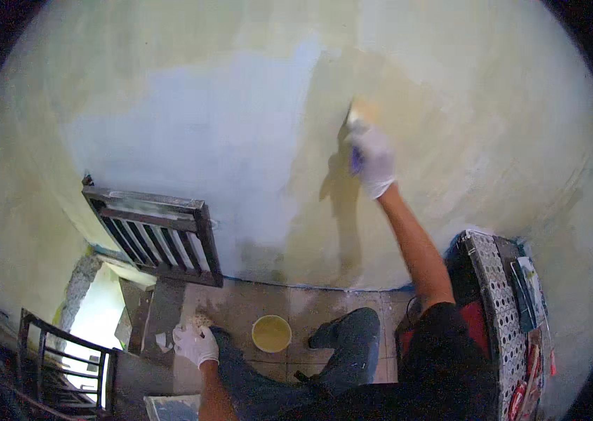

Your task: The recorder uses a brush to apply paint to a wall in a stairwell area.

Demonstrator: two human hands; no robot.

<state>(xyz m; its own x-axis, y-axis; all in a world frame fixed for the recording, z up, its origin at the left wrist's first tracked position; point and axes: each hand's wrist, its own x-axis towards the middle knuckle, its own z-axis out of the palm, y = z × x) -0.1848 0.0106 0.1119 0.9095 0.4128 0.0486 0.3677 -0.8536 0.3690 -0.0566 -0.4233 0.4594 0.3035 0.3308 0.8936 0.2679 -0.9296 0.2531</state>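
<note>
My right hand (375,155), in a white glove, is raised against the wall (212,126). It grips a paintbrush (357,113) by a handle that looks purple, and the bristle end, blurred by motion, is at the yellowish surface. A broad pale bluish-white patch covers the wall to the left of the brush. Low at my left knee is my left hand (196,344), also gloved in white, with its fingers curled. Whether it holds the small beige patch at its fingertips cannot be made out. Between my legs, a round tub of yellowish paint (272,334) stands on the tiled floor (323,302).
A dark slatted wooden gate (154,231) juts out at the left, beside a bright opening (96,310). Below it stands a dark slatted chair (70,358). On the right, a cabinet with a dotted top (496,294) carries tools and a red item (517,400).
</note>
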